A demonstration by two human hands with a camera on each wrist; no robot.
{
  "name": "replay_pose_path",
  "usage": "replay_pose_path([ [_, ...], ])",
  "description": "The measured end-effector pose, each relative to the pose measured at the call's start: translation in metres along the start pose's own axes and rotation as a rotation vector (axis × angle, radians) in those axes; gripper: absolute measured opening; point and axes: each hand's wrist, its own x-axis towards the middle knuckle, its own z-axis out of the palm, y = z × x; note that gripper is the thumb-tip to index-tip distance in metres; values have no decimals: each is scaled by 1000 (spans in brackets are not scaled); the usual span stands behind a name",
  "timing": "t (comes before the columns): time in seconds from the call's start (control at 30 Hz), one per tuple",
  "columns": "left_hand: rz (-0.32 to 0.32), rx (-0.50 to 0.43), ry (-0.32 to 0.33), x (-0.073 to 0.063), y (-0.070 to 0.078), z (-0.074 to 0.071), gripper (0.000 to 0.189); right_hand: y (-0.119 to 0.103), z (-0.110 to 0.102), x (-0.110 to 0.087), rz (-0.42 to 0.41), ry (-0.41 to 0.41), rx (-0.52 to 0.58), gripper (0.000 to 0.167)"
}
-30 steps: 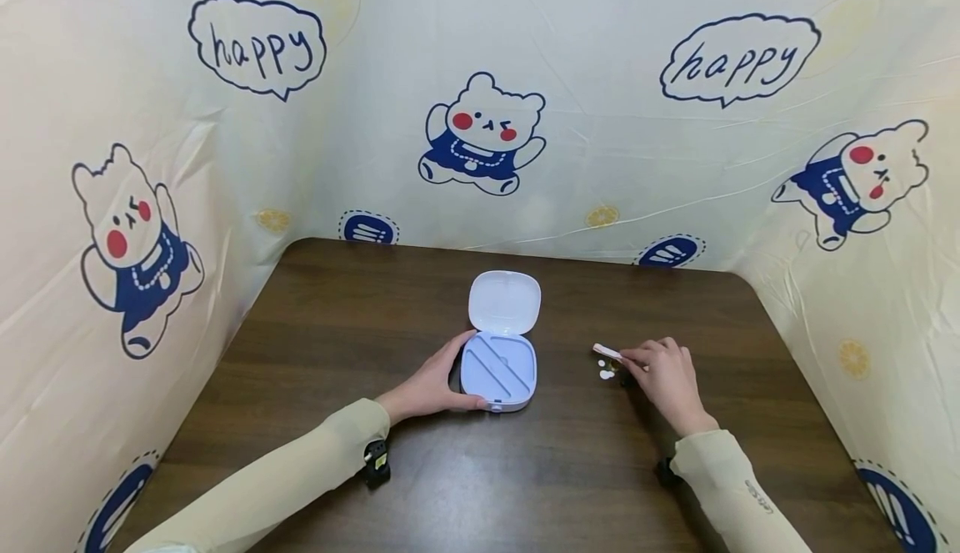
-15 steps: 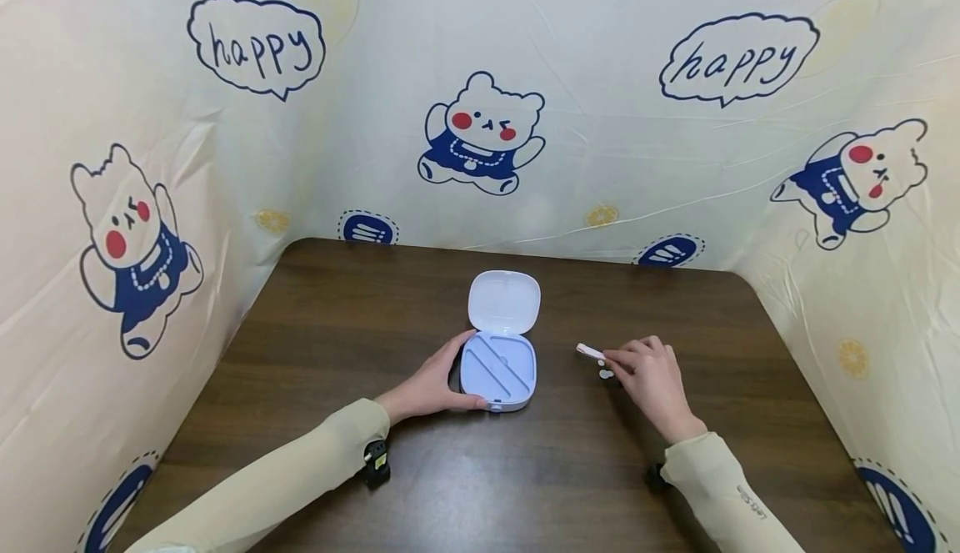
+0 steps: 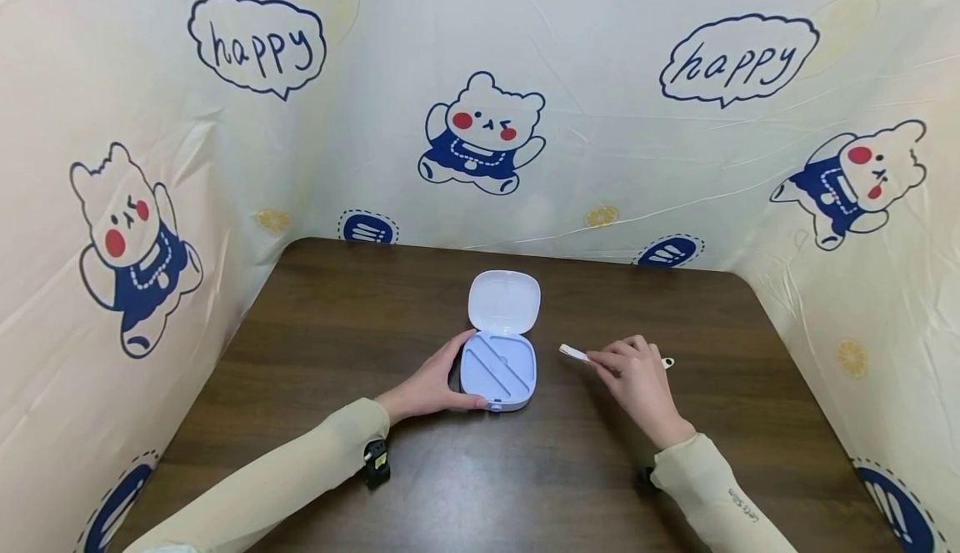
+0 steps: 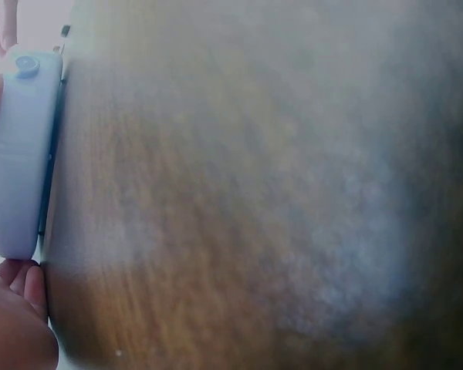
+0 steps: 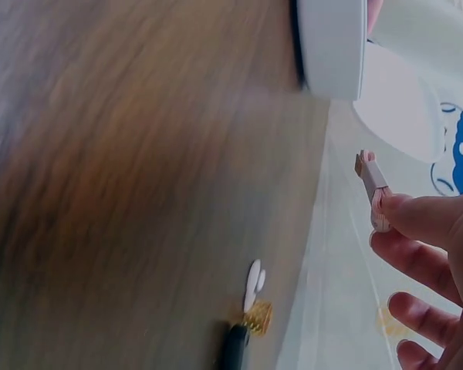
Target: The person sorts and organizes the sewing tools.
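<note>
A lavender-blue square case (image 3: 498, 369) stands on the table with its lid up, a diagonal slot across its inner tray. My left hand (image 3: 431, 378) grips its left side, thumb at the front corner and fingers behind. The case front with a round button shows in the left wrist view. To the right of the case, my right hand (image 3: 637, 382) pinches a small pink-and-white folded bundle (image 5: 374, 189) between thumb and forefinger, above the table. The other fingers are loosely bent. The bundle has a pale band and a brownish tip; its exact kind is unclear.
Beneath the right hand lie small white flat ovals (image 5: 252, 284), a gold-coloured piece (image 5: 258, 317) and a black piece (image 5: 233, 348). The translucent lid (image 3: 505, 303) rises behind the case. A printed cloth (image 3: 600, 153) surrounds the wooden table (image 3: 360, 303).
My right hand has moved left toward the case, carrying the pink-and-white bundle. It now covers most of the small pieces in the head view. My left hand and the case have stayed put.
</note>
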Motion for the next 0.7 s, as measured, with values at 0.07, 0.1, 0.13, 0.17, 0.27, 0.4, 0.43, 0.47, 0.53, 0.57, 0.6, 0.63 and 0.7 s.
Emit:
replay_pose_path([
  [0.07,-4,1,-1,0,0,0,115,-4,1,1,-8,1,10,23],
  [0.1,-7,1,-2,0,0,0,115,-5,1,1,-16,4,12,23],
  [0.13,-10,3,-3,0,0,0,115,-7,2,2,-22,4,14,23],
  [0.17,-11,3,-3,0,1,0,115,-9,2,2,-26,4,18,23],
  [0.27,-15,1,-7,0,1,0,115,-16,2,4,-25,-12,28,24],
  [0.4,-18,-5,-12,0,2,-1,115,-25,4,8,-24,-33,49,24],
  [0.43,-18,-5,-13,0,2,-1,115,-27,5,9,-29,-34,53,24],
  [0.47,-18,-5,-13,1,2,-1,116,-29,6,9,-35,-36,58,24],
  [0.53,-16,-2,-14,1,2,-1,118,-33,9,11,-45,-42,69,24],
  [0.57,-14,1,-15,1,1,-1,119,-36,10,13,-54,-45,73,24],
  [0.6,-13,4,-16,1,1,-1,120,-38,11,14,-62,-49,76,24],
  [0.63,-11,7,-17,1,1,-2,121,-40,12,15,-72,-52,76,24],
  [0.7,-8,12,-19,1,0,-2,122,-45,14,17,-89,-61,78,25],
])
